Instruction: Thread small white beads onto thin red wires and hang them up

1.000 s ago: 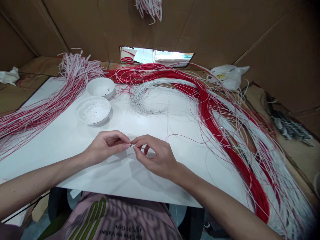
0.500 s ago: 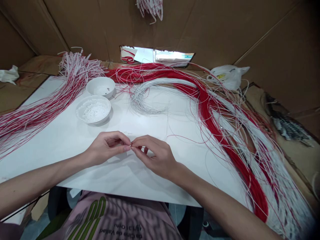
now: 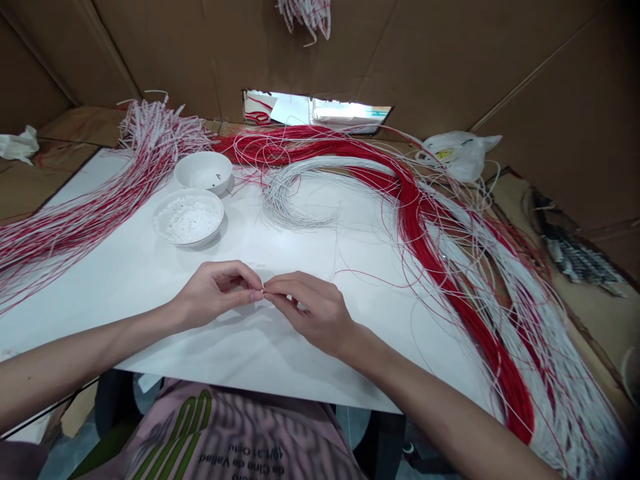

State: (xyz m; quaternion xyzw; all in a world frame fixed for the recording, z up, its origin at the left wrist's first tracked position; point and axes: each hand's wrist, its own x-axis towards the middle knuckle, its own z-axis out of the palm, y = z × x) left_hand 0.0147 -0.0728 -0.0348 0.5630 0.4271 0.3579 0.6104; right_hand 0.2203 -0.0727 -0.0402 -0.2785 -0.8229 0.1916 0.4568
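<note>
My left hand (image 3: pixel 220 293) and my right hand (image 3: pixel 313 310) meet fingertip to fingertip over the white table (image 3: pixel 200 357) near its front edge. Both are pinched closed. A tiny pale piece shows between the fingertips, too small to name. Beyond my left hand stands a white bowl of small white pieces (image 3: pixel 189 219). Touching or close behind it is a second white bowl (image 3: pixel 203 172) with white bits and a few dark specks inside.
Red cords (image 3: pixel 415 213) and white cords (image 3: pixel 295 200) curve across the back and right side. Red-and-white strands (image 3: pixel 105 200) lie at the left. A plastic bag (image 3: pixel 460 153) sits at the back right, before a cardboard wall (image 3: pixel 425 53) with a cut opening.
The fingers of my right hand have drawn closer together, narrowing the gap between them. My left hand has hardly moved. The view has shifted slightly.
</note>
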